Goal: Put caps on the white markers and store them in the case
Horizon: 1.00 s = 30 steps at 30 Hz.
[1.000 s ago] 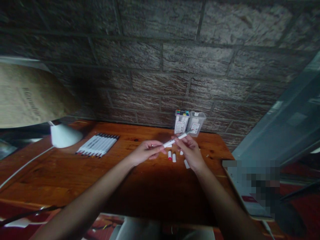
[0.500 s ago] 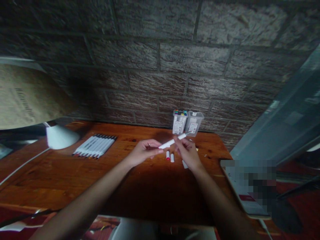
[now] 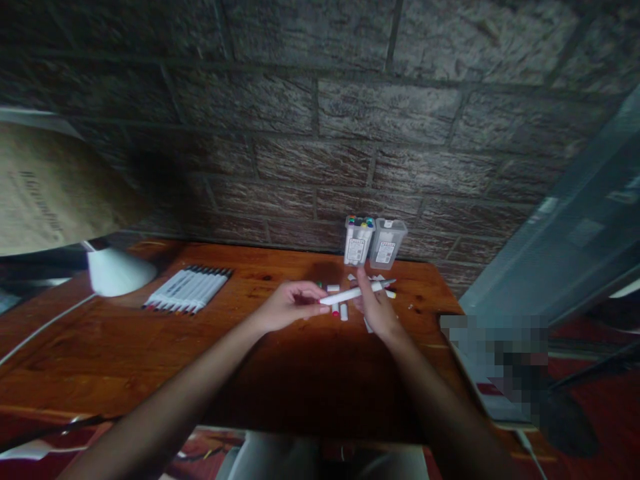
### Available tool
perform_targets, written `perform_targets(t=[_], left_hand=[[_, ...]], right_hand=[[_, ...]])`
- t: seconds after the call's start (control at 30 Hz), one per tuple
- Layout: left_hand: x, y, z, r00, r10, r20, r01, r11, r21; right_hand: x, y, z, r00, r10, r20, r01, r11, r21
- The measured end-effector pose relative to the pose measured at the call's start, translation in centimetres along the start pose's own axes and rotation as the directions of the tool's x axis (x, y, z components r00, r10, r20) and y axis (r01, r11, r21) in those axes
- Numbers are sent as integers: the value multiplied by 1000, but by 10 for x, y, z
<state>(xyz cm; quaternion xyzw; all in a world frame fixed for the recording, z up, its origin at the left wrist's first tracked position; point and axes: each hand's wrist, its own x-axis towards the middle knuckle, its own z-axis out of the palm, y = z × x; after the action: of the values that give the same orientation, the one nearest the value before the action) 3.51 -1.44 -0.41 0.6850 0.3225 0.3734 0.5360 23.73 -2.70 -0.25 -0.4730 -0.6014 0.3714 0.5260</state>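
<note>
A white marker (image 3: 345, 295) is held nearly level above the wooden table (image 3: 280, 393), its grey tip pointing right. The thumb and fingers of my left hand (image 3: 287, 308) pinch its left end, where a little red shows. My right hand (image 3: 379, 313) grips the marker near the tip end, thumb raised along its near side. Below the marker lie a red-ended cap (image 3: 335, 311) and a white cap (image 3: 344, 313). More small white pieces lie around my right hand, partly covered by it.
Several white markers (image 3: 187, 290) lie in a row on the left. Against the brick wall stand a clear box of markers (image 3: 358, 243) and a second clear box (image 3: 388, 245). A lamp (image 3: 120, 272) stands far left; a flat device (image 3: 493, 393) lies at the right edge.
The marker has tilted from slanting up at the right to nearly level. My right hand has shifted slightly, its thumb now upright, and the white pieces behind it show more.
</note>
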Motion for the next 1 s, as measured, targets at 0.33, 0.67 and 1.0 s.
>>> perform_targets(t=[0.33, 0.67, 1.0], left_hand=[[-1, -11, 21, 985, 44, 167, -57, 996, 72], [-2, 3, 5, 991, 52, 123, -68, 990, 124], [0, -15, 10, 954, 48, 295, -168, 902, 398]], right_hand=[[-1, 0, 0, 980, -195, 39, 195, 912, -360], [1, -1, -5, 998, -34, 48, 43, 979, -201], [-6, -4, -3, 903, -149, 403, 379, 718, -584]])
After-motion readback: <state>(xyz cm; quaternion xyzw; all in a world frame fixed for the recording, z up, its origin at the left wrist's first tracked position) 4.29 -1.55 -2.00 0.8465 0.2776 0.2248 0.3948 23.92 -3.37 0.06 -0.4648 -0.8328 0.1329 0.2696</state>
